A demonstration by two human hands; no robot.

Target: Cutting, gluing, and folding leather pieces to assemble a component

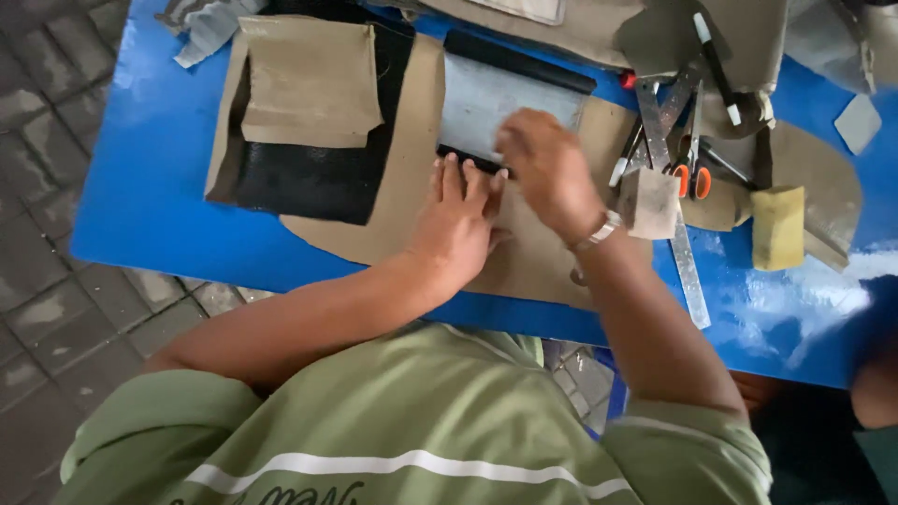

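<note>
1. Pressing down with flat fingers, the left hand (458, 220) lies on the near edge of a grey panel (496, 103) with black strips along its far and near edges; its grip is wide, the fingers stretched out and holding nothing, only bearing on the near black strip.
2. The right hand (547, 168) sits just beside it, over the near right part of the same grey panel, fingers bent downward onto the surface; it is blurred, so whether its grip is closed on anything cannot be told. A metal watch (599, 229) circles that wrist.
3. The grey panel rests on a large tan sheet (412, 187), which lies on the blue bench (150, 168), roughly at the middle of its width and toward the far side.
4. To the left of the panel, a black textured piece (318, 173) lies on the tan sheet, with a smaller tan patch (309, 84) laid over its far half.
5. To the right, a steel ruler (678, 243) runs toward the near edge of the bench, with orange-handled scissors (692, 173) just beside it and a small beige block (648, 201) near the right wrist.
6. Farther right lies a yellow sponge block (778, 226).
7. The person wears a green shirt (421, 421) with a white stripe.
</note>
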